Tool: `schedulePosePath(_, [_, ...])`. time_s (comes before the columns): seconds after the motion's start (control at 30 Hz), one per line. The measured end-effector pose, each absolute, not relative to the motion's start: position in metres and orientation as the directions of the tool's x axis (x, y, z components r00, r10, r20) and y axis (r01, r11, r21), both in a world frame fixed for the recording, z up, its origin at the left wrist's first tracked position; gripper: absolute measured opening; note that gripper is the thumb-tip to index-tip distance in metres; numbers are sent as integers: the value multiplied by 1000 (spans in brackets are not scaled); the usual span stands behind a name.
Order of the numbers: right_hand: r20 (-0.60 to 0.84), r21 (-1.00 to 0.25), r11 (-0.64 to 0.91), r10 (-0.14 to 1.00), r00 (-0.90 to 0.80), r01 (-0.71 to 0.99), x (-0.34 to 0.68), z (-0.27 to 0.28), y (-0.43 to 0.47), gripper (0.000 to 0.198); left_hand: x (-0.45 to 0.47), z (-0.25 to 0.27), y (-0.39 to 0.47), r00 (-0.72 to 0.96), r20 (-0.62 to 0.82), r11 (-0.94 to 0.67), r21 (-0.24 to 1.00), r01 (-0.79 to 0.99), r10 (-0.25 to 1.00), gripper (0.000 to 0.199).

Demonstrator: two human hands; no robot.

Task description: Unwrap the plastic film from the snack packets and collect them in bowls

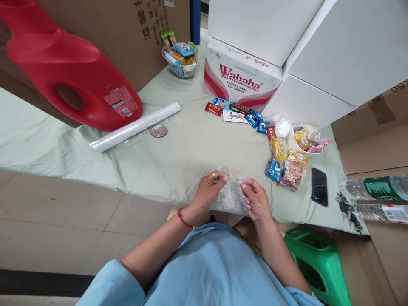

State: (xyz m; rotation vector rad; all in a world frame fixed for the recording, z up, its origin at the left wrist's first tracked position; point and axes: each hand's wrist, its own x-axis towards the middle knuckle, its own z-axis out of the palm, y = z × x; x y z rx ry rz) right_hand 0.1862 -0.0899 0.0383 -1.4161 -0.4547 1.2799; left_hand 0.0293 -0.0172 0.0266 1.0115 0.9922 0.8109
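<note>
A thin, clear plastic bag point(230, 193) hangs between my two hands at the table's front edge. My left hand point(211, 187) pinches its left side between thumb and fingers. On the other side, my right hand point(255, 197) grips the bag's edge with thumb and forefinger. The film is crumpled and see-through, and nothing shows inside it. Nearest to my right hand are a blue snack packet point(274, 169) and a brown wrapped snack point(291, 175).
A plastic roll point(137, 126), a round lid point(158, 130) and a red jug point(79, 76) are left. Behind stand a snack-filled clear tub point(178, 70) and a Wahaha box point(239, 76). Rightward are a white snack bowl point(291, 142), phone point(319, 187), keys point(349, 212) and bottles point(357, 187).
</note>
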Motion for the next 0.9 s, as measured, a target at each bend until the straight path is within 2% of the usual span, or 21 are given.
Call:
schedulePosePath(0.1, [-429,-878,-260,799,422,-401,201,39,-92,53,21,32,-10,367,-366,491,797,-350,855,36])
schedulePosePath(0.17, [-410,-890,-225,777,478,-397,211,39,-93,55,12,34,-3,351,-414,539,705,-460,840,40])
schedulePosePath(0.3, [-336,-933,-184,755,563,-310,229,38,-95,54,-6,30,14,221,-451,496,696,-520,865,42])
schedulePosePath(0.4, [-300,-952,-197,754,585,-235,241,34,-97,53,-14,24,25,110,-447,443,762,-473,888,37])
schedulePosePath(0.53, [-259,-963,-246,752,606,-107,257,23,-97,51,-14,14,37,70,-326,332,900,-283,943,25])
schedulePosePath(0.6, [-126,-963,-252,733,669,95,265,22,-97,49,-12,9,42,77,-267,277,946,-167,961,22])
schedulePosePath(0.67, [133,-890,-230,696,706,395,268,27,-97,45,-9,3,46,74,-235,240,968,-78,969,25])
schedulePosePath(0.73, [381,-746,-174,680,626,642,262,36,-97,38,-5,-2,49,53,-205,206,979,-12,977,28])
schedulePosePath(0.77, [448,-680,-126,709,545,722,254,40,-97,34,-4,-4,49,44,-188,187,982,18,981,30])
schedulePosePath(0.83, [466,-587,-5,815,343,810,230,44,-96,31,-1,-6,48,24,-151,149,986,69,988,33])
schedulePosePath(0.9, [385,-523,74,909,159,849,201,39,-93,32,1,-5,46,3,-117,116,987,114,993,36])
